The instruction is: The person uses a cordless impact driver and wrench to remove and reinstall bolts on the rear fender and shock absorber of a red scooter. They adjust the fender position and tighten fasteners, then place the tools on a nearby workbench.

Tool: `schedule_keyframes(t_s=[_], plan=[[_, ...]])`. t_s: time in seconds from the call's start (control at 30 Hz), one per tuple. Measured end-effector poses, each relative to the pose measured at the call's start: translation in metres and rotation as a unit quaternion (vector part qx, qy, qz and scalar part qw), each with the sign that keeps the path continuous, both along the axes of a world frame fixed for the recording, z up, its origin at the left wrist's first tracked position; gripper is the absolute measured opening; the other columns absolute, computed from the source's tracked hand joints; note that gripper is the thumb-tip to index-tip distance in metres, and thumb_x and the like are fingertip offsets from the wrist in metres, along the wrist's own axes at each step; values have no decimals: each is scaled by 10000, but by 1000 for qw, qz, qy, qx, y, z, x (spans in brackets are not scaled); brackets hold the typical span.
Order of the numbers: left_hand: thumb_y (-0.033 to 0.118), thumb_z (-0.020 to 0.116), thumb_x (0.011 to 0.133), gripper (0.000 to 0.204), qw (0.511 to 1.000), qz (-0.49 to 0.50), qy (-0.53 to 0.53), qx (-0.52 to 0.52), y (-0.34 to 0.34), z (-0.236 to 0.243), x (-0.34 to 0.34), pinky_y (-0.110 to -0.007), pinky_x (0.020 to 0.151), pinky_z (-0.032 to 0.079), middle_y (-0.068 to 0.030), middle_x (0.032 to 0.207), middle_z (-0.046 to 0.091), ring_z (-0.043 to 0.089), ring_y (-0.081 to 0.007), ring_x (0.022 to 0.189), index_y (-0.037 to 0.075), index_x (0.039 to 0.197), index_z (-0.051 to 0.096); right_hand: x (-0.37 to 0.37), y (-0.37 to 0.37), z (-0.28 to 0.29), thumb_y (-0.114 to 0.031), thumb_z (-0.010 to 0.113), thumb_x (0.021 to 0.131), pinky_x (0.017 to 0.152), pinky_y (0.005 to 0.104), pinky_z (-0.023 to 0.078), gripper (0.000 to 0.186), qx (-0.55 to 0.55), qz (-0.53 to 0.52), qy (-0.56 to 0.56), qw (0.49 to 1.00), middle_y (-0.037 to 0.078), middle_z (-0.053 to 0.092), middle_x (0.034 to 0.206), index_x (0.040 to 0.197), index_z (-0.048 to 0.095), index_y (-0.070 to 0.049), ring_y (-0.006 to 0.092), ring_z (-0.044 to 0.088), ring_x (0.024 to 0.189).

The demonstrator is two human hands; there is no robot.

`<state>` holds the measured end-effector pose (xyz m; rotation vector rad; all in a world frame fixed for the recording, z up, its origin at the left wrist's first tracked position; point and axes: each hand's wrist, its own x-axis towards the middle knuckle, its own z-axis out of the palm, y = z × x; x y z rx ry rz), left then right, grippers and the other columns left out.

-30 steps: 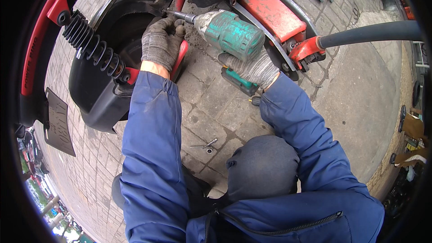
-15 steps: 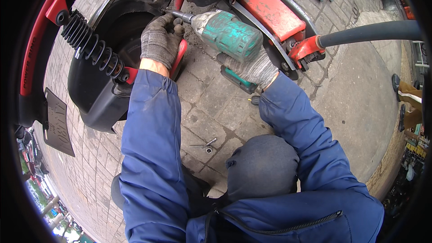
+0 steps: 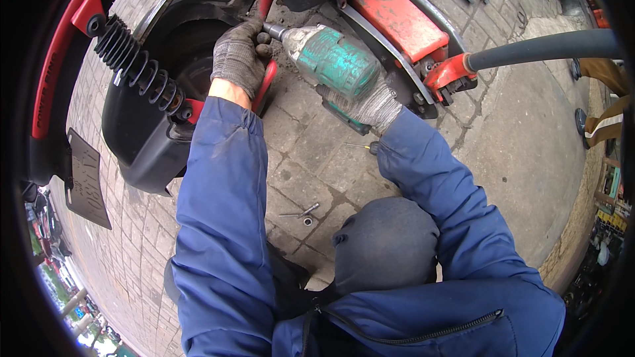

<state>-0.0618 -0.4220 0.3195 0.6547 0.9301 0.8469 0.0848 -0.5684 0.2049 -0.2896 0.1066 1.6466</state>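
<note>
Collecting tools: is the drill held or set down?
Held: the drill is in the right hand, its nose by the left hand.

Gloved hands (image 3: 237, 58), green drill (image 3: 337, 59), coil spring (image 3: 141, 66)

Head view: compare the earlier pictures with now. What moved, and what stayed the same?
The left hand has shifted slightly right, its fingers now covering where the drill's bit showed. The drill sits slightly lower in the picture, held by the right hand throughout. A bystander's legs at the right edge moved up the picture. Nothing was visibly released. The spring and jack stayed put.
</note>
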Motion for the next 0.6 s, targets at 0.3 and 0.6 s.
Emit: schedule_keyframes(t_s=[0.3, 0.6], plan=[[64, 557, 933, 65, 999, -15, 39, 16, -4, 4, 2, -174, 402, 339, -29, 735, 484, 439, -76, 560, 9, 959, 531, -2, -8, 8, -413, 507, 940, 1064, 382, 390, 469, 66, 3, -940, 335, 102, 522, 1333, 1332, 482, -155, 259, 500, 1224], [59, 567, 922, 75, 998, -8, 56, 19, -3, 3, 3, -177, 405, 340, -44, 757, 513, 453, -85, 566, 1, 963, 542, 0, -5, 4, -447, 509, 932, 1066, 387, 386, 505, 59, 23, -935, 350, 104, 527, 1323, 1338, 472, -150, 273, 503, 1220]])
